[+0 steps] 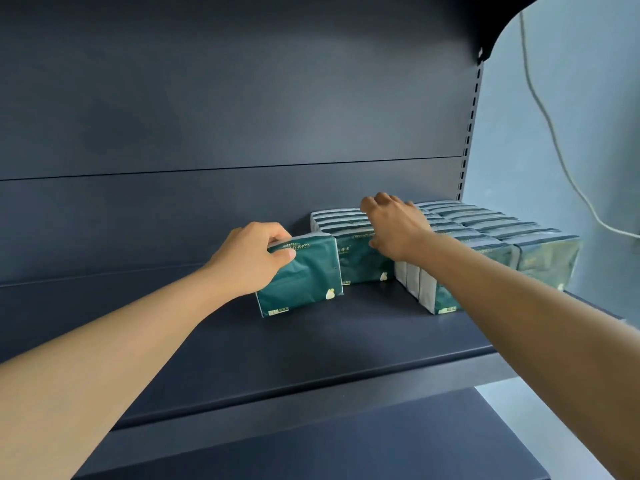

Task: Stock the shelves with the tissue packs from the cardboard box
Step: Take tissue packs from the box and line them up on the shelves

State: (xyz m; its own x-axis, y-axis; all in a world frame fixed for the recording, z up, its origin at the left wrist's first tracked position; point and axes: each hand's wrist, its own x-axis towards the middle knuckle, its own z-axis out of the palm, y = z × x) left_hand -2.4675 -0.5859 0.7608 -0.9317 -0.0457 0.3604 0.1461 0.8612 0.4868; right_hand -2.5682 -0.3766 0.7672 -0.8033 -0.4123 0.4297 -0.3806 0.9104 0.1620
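Left hand [251, 258] grips a dark green plastic-wrapped tissue pack [304, 277] at frame centre, best slid upright against the shelved green packs [485, 237] that the flat-fingered right hand [394, 225] steadies.

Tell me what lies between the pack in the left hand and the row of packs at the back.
Head view: bare dark shelf separates the held pack in the left hand from the row.

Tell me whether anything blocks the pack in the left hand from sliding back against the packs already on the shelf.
Nothing visible does. The left hand holds the tissue pack upright on the shelf, just in front and left of the stocked row; only bare shelf shows between them. The right hand rests on that row, further right.
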